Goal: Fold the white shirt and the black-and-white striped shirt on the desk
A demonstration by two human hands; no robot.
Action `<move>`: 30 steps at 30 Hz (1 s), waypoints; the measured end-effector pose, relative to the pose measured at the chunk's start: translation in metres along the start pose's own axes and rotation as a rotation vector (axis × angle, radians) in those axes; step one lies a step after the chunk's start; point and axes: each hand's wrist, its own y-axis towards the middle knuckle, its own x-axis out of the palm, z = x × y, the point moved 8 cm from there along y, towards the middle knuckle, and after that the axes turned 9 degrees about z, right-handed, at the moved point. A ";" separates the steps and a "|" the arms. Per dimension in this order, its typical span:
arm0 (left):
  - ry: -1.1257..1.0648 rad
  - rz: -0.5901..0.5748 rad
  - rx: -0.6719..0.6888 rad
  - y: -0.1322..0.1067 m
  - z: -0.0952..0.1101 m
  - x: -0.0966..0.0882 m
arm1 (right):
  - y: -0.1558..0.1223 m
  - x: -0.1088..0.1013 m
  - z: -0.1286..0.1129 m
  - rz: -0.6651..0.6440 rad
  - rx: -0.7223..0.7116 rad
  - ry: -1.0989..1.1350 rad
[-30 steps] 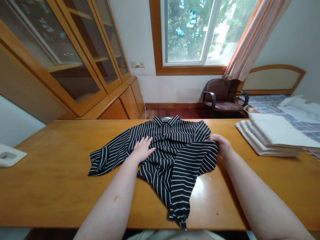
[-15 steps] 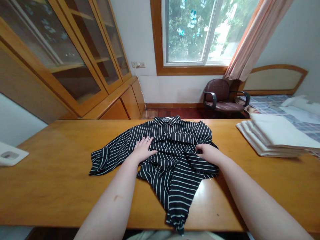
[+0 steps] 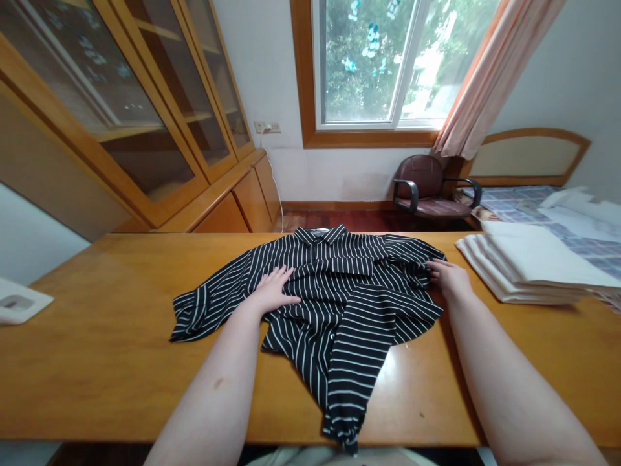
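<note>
A black shirt with white stripes (image 3: 334, 278) lies spread on the wooden table, its collar at the far edge. One sleeve stretches out to the left; the other folds down across the front, its cuff at the near edge. My left hand (image 3: 272, 292) rests flat on the left part of the shirt, fingers spread. At the shirt's right side, my right hand (image 3: 450, 277) has its fingers closed on the bunched striped cloth near the shoulder. Those fingertips are partly hidden by the fabric.
A stack of folded white cloths (image 3: 533, 265) sits at the table's right. A white object (image 3: 22, 301) with an oval recess lies at the left edge. Beyond the wooden table (image 3: 121, 375) stand a glass-door cabinet (image 3: 145, 116), a maroon armchair (image 3: 422, 184) and a bed (image 3: 519, 194).
My right hand has moved right and away from me, drawing the shirt's right shoulder cloth outward. The folded sleeve's upper part has spread out. My left hand stays on the shirt.
</note>
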 end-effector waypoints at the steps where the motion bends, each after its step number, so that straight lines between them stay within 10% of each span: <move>1: 0.000 0.004 0.002 0.000 0.000 0.000 | 0.002 -0.006 -0.003 0.056 -0.027 -0.014; 6: 0.010 0.021 0.013 0.000 0.004 -0.002 | -0.032 -0.030 -0.054 0.367 -0.522 -0.188; 11: 0.034 0.050 0.022 0.002 0.006 -0.003 | -0.105 0.049 -0.065 -0.459 -0.994 -0.450; 15: 0.021 0.086 0.016 0.004 0.007 -0.004 | -0.132 0.079 -0.039 -0.774 -1.034 -0.747; 24: 0.013 0.109 0.008 0.007 0.009 -0.003 | -0.122 0.068 -0.034 -0.610 -0.853 -1.129; 30: 0.012 0.158 -0.011 0.001 0.010 -0.013 | -0.136 0.077 -0.045 -0.596 -1.069 -0.923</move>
